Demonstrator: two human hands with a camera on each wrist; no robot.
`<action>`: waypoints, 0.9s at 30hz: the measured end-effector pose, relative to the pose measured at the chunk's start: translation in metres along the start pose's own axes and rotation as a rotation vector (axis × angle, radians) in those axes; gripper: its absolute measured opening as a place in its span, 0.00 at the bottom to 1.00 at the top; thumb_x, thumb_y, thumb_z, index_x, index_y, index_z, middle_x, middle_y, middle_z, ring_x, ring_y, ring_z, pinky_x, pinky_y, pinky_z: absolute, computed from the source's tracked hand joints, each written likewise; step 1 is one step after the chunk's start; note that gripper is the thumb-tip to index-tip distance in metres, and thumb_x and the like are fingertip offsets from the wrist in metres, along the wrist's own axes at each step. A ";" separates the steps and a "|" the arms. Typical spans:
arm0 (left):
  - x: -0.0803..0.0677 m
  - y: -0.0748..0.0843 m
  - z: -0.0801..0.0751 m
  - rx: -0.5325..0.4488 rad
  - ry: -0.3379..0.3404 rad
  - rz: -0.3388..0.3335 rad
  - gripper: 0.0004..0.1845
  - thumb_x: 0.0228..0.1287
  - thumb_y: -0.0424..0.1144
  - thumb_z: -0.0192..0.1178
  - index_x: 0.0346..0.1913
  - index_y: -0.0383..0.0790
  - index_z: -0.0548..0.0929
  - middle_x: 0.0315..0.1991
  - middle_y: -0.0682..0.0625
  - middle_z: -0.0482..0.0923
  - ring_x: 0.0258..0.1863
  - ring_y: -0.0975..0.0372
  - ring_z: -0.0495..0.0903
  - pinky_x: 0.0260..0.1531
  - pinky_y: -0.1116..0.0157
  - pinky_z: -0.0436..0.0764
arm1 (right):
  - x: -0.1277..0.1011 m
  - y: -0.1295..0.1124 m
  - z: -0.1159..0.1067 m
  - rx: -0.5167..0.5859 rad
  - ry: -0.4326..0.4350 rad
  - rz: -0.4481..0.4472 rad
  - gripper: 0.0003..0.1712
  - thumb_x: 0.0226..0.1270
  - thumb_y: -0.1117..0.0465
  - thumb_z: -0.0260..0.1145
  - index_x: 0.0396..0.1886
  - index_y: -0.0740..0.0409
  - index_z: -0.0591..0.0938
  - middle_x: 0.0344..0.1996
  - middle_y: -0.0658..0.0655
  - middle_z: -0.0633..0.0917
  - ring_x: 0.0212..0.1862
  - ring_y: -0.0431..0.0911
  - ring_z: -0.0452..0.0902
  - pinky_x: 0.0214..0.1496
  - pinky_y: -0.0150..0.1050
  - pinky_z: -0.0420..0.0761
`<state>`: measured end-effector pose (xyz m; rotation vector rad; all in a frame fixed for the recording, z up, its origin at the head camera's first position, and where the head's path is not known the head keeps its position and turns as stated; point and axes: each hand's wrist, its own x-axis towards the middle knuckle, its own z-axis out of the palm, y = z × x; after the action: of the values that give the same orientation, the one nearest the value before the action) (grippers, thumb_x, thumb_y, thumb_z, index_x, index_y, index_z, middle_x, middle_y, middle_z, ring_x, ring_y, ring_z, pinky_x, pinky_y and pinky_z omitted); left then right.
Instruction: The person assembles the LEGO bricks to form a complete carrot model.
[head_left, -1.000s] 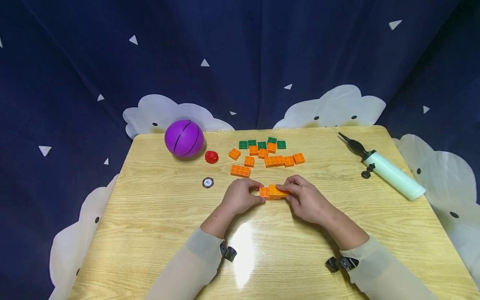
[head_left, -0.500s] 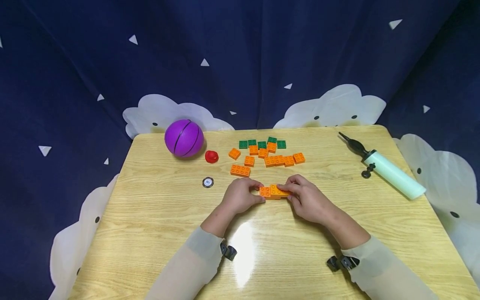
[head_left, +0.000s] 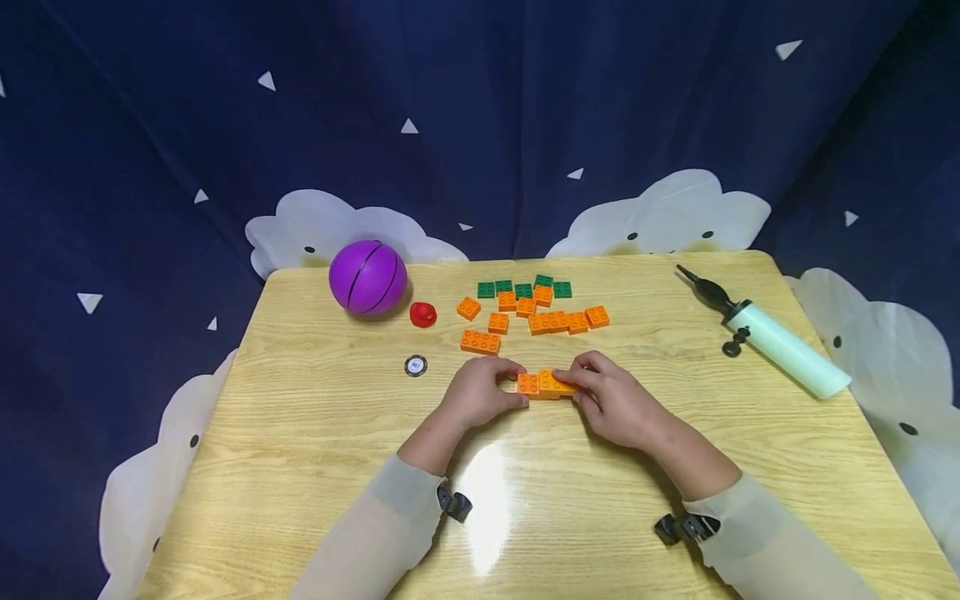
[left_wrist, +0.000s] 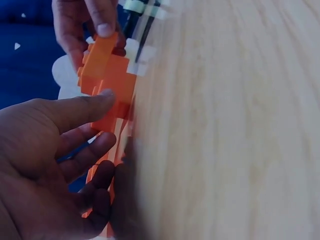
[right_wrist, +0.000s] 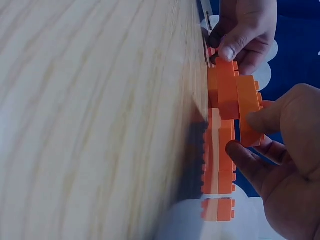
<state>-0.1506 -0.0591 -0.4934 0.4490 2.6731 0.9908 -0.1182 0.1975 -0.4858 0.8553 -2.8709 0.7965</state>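
An orange toy-brick stack sits on the table between the two hands, stepped in layers. Its upper brick (head_left: 550,379) juts out to the right over the orange brick (head_left: 528,384) below it. My left hand (head_left: 477,392) pinches the left end of the lower part between thumb and fingers. With its thumb and fingers, my right hand (head_left: 611,402) pinches the upper brick's right end. Seen from the right wrist, the top brick (right_wrist: 249,107) rests on a middle brick (right_wrist: 228,92), with another brick (right_wrist: 213,85) beneath. The fingers hide parts of both ends.
Behind the hands lie several orange bricks (head_left: 480,342) and several green bricks (head_left: 487,289). A purple ball (head_left: 367,278), a small red cap-shaped thing (head_left: 423,314) and a poker chip (head_left: 416,365) are at left. A hand pump (head_left: 783,350) lies at right, beside a small black item (head_left: 732,347).
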 end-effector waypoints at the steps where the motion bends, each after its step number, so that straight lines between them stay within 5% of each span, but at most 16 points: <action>1: 0.000 -0.001 -0.001 -0.010 -0.007 0.004 0.24 0.57 0.49 0.79 0.57 0.49 0.88 0.52 0.54 0.87 0.56 0.57 0.82 0.62 0.57 0.76 | 0.000 0.001 0.000 0.003 -0.007 0.007 0.25 0.71 0.67 0.68 0.65 0.48 0.84 0.53 0.51 0.77 0.46 0.46 0.76 0.48 0.44 0.82; 6: -0.001 -0.008 -0.009 -0.085 -0.014 0.007 0.26 0.57 0.46 0.79 0.59 0.47 0.87 0.52 0.54 0.86 0.56 0.58 0.81 0.62 0.57 0.76 | -0.001 0.004 -0.001 0.029 -0.019 0.032 0.25 0.72 0.65 0.69 0.66 0.45 0.83 0.55 0.51 0.77 0.47 0.45 0.76 0.49 0.44 0.81; 12: -0.001 -0.021 -0.021 -0.167 0.053 0.014 0.25 0.58 0.42 0.78 0.59 0.43 0.86 0.51 0.51 0.87 0.52 0.56 0.82 0.57 0.57 0.78 | -0.002 0.006 -0.003 0.072 -0.008 0.026 0.27 0.71 0.64 0.70 0.69 0.52 0.81 0.57 0.53 0.78 0.51 0.48 0.78 0.53 0.48 0.82; 20: 0.003 -0.035 -0.035 -0.169 0.206 0.026 0.20 0.59 0.40 0.77 0.54 0.41 0.88 0.51 0.51 0.83 0.49 0.54 0.81 0.53 0.57 0.80 | -0.001 0.009 -0.003 0.106 -0.002 0.034 0.26 0.70 0.65 0.71 0.67 0.56 0.80 0.58 0.55 0.79 0.59 0.54 0.79 0.61 0.55 0.80; 27: 0.012 -0.041 -0.041 -0.124 0.275 0.025 0.20 0.58 0.38 0.78 0.54 0.43 0.88 0.52 0.49 0.80 0.50 0.54 0.76 0.52 0.56 0.76 | 0.000 0.010 -0.003 0.113 -0.013 0.054 0.25 0.69 0.65 0.72 0.66 0.58 0.81 0.59 0.56 0.80 0.61 0.55 0.78 0.65 0.56 0.78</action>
<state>-0.1841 -0.1086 -0.4919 0.3428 2.8258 1.3033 -0.1239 0.2062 -0.4880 0.7992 -2.8956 0.9713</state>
